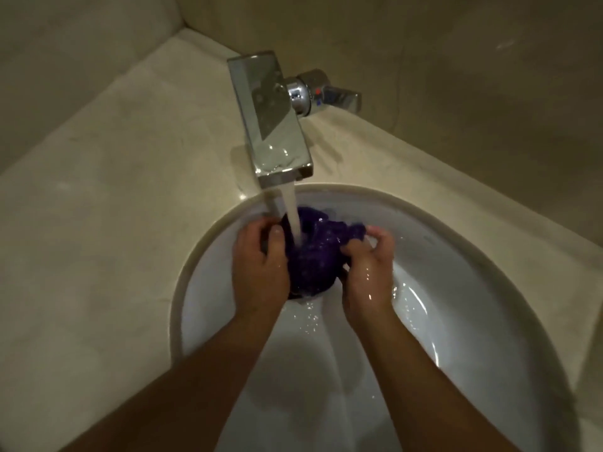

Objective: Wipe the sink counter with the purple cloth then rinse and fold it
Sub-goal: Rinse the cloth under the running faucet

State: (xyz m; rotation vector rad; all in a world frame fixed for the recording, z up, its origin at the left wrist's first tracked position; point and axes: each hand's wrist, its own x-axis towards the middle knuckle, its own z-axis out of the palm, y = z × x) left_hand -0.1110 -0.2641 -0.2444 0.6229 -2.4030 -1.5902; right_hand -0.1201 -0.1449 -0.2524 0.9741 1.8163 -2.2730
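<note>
head view: at the centre of the frame the purple cloth (313, 256) sits bunched between the left hand (261, 269) and the right hand (365, 272), both clenched on its sides, over the white sink (456, 288). it looks dark, soaked and glistening under water (293, 220) from the chrome tap (270, 119) above.

The bare left forearm (195, 373) and right forearm (411, 373) reach in from the lower edge and converge. The left hand (261, 269) lies back-up, its fingers curled over the left side of the purple cloth (313, 259), thumb on top. The right hand (367, 272), wet and glistening, grips the cloth's right side with bent fingers. The hands are near each other, not touching.
</note>
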